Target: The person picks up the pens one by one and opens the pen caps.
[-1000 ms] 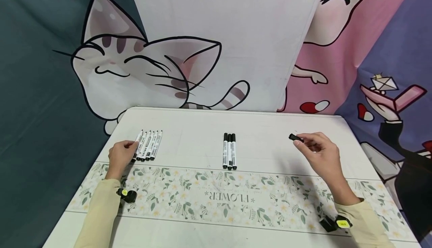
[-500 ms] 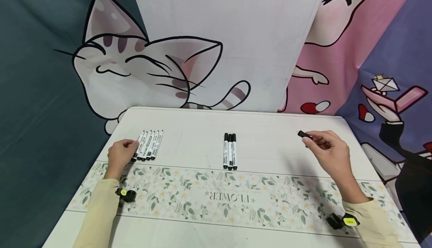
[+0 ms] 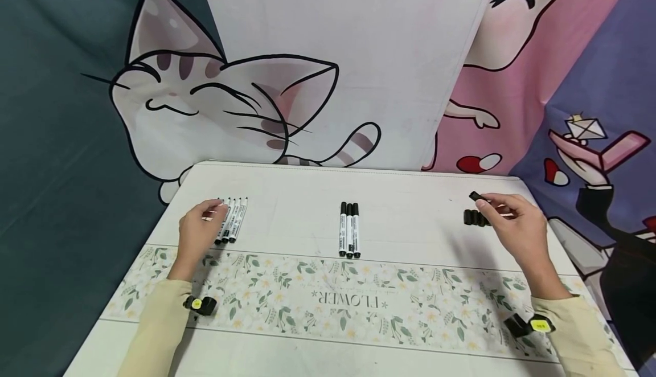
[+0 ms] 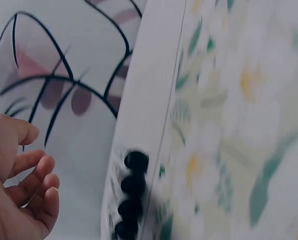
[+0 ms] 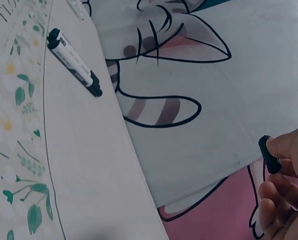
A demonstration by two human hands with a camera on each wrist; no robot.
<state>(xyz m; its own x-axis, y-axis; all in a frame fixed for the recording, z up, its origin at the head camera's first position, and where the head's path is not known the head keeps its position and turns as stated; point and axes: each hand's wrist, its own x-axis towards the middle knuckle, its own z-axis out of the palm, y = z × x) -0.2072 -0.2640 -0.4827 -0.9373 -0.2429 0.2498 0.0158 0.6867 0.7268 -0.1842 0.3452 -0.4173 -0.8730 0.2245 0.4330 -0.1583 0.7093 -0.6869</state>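
My right hand (image 3: pixel 520 232) pinches a small black marker cap (image 5: pixel 270 155) between thumb and fingertips, raised above the table. Several loose black caps (image 3: pixel 471 217) lie in a row just under it, partly hidden by the hand. On the left, my left hand (image 3: pixel 201 228) hovers over a row of uncapped white markers (image 3: pixel 237 220), covering the leftmost ones. Its fingers are loosely bent with nothing between them in the left wrist view, where the markers' black ends (image 4: pixel 133 185) show beside it.
Three capped markers (image 3: pixel 349 232) lie side by side at the middle of the white table (image 3: pixel 405 212). A flowered strip (image 3: pixel 287 297) crosses the table nearer to me. Behind the back edge hangs a cloth (image 3: pixel 400 81) printed with a cartoon cat.
My left hand has come away from the leftmost marker and shifted right, over the row. My right hand has moved right with the cap, and the loose caps below it have come into view.
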